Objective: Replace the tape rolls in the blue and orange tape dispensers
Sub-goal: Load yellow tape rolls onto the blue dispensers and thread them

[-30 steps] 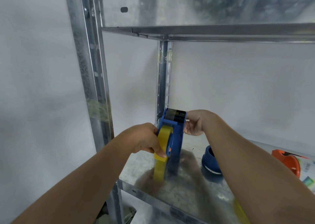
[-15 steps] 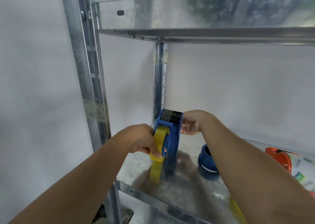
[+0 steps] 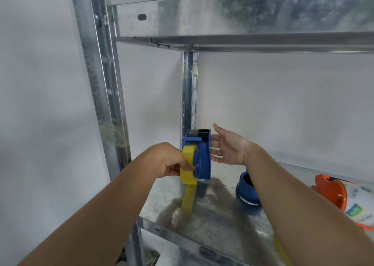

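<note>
The blue tape dispenser [image 3: 203, 160] is held upright above the metal shelf [image 3: 218, 215], its toothed blade at the top. A yellow tape roll [image 3: 188, 165] sits on its left side. My left hand [image 3: 172, 162] grips the roll and the dispenser's left face. My right hand [image 3: 227, 149] is just right of the dispenser with fingers spread straight, holding nothing. The orange tape dispenser [image 3: 332, 192] lies on the shelf at the far right.
A round blue part [image 3: 247, 190] sits on the shelf behind my right forearm. A printed white packet [image 3: 360, 203] lies by the orange dispenser. Steel uprights [image 3: 101, 93] stand left, an upper shelf [image 3: 242, 22] hangs overhead, and a white wall is behind.
My right hand has let go of the dispenser's top and opened its fingers beside it. My left hand still holds the roll and dispenser.
</note>
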